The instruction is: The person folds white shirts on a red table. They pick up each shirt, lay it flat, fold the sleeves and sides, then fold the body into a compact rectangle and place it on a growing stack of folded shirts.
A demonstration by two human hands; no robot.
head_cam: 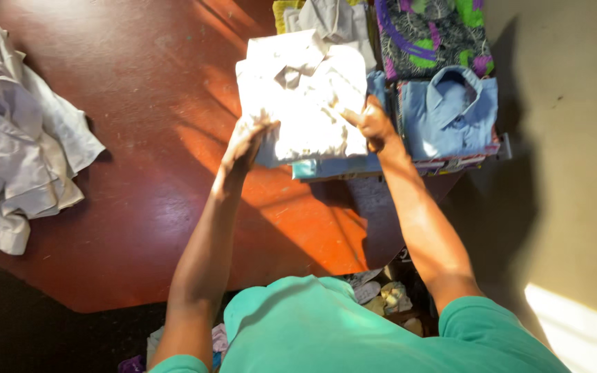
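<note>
Reddish-brown wooden bench (126,207) is seen under both arms, sunlit in patches, with nothing on it directly below the hands.

Heap of crumpled white and pale-grey unfolded garments (15,138) lies well apart to the left of the left hand, at the bench's far-left edge. Judged as what is left to fold.

Folded white collared shirt (302,97) is held between the two hands, on top of a stack of folded clothes; a folded light-blue garment (333,167) shows just beneath its near edge. Whether the shirt is fully set down or still partly lifted cannot be told.

Folded blue collared shirt (450,114) sits just beside the right hand, to its right, on a second stack. Patterned purple, green and black fabric (430,34) lies beyond that, further from the right hand. A folded pale-grey garment (336,21) lies beyond the white shirt.

Left hand (247,141): grip clamped on the shirt's near-left corner, fingers curled over the edge. Right hand (374,124): grip pressed on the shirt's right edge, fingers together on the cloth.

Progress, judged: several pieces are already folded and stacked, white shirt is being placed, heap on the left not yet done.
</note>
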